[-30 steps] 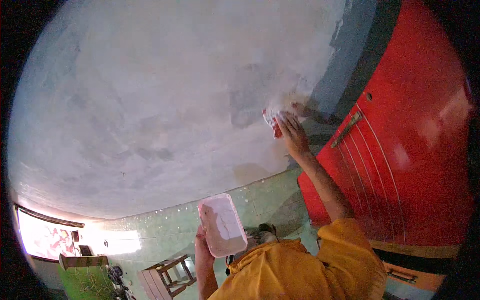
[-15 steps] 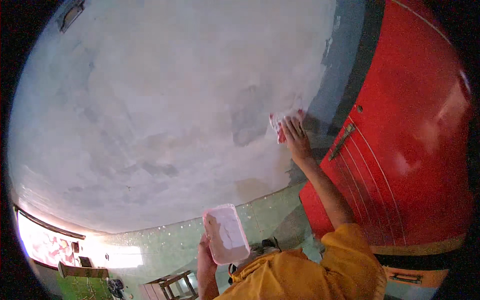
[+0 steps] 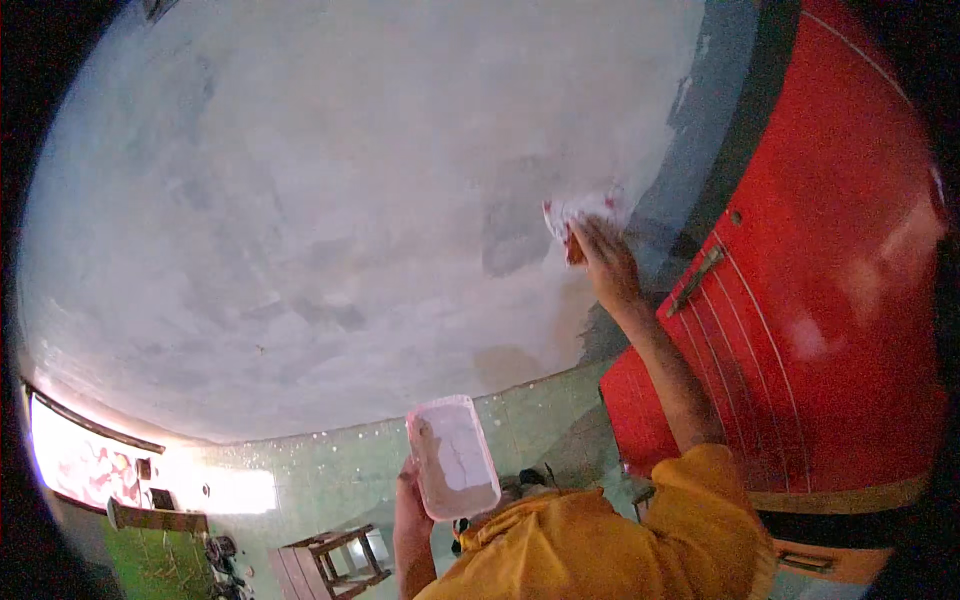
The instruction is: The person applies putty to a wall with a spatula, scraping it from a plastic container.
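My right hand (image 3: 608,255) presses a crumpled white-and-red cloth or wad (image 3: 565,215) against the patchy pale grey wall (image 3: 300,180), close to a darker grey band beside a red door (image 3: 840,300). Its fingers are bent over the cloth. Lower down, my left hand (image 3: 412,485) grips a shallow pale pink rectangular plastic container (image 3: 460,455) by its left side. The container has a whitish, cracked-looking layer inside.
A green tiled floor (image 3: 350,465) runs along the wall's foot. A wooden stool (image 3: 335,560) stands at the bottom. At lower left are a bright opening (image 3: 80,450) and a green object (image 3: 160,560). A metal handle (image 3: 695,282) is on the red door.
My right hand and cloth have shifted right over the last second, dipping and then rising a little. The left hand with the container dipped and rose slightly in the view.
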A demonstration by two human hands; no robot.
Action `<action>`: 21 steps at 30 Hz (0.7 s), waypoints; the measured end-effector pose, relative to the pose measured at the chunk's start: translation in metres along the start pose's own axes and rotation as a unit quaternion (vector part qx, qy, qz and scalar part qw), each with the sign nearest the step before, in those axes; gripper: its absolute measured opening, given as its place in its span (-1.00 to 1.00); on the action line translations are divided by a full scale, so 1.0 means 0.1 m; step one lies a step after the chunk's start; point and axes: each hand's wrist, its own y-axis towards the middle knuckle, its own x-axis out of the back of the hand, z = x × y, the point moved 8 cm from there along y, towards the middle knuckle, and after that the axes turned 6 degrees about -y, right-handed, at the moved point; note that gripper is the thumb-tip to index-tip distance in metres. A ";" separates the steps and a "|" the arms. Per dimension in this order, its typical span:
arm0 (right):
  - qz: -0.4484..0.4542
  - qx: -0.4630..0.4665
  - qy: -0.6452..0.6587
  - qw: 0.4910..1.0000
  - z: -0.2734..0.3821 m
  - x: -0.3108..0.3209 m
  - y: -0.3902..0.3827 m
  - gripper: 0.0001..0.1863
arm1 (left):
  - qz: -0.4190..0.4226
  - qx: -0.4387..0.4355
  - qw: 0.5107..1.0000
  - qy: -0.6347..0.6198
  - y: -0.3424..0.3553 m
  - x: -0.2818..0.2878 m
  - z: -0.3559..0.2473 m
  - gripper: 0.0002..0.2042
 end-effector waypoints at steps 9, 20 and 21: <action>0.014 -0.002 0.060 0.998 0.60 0.59 0.85 -0.38 | 0.026 -0.039 0.998 -0.038 -0.19 -0.02 -0.14 -0.44; 0.129 0.038 0.042 0.990 0.95 -0.58 -0.19 -0.48 | -0.029 -0.022 0.992 -0.121 -0.23 0.36 -0.03 -0.42; 0.117 0.027 0.037 0.992 0.94 -0.49 -0.06 -0.47 | -0.037 -0.023 0.991 -0.124 -0.25 0.40 -0.05 -0.42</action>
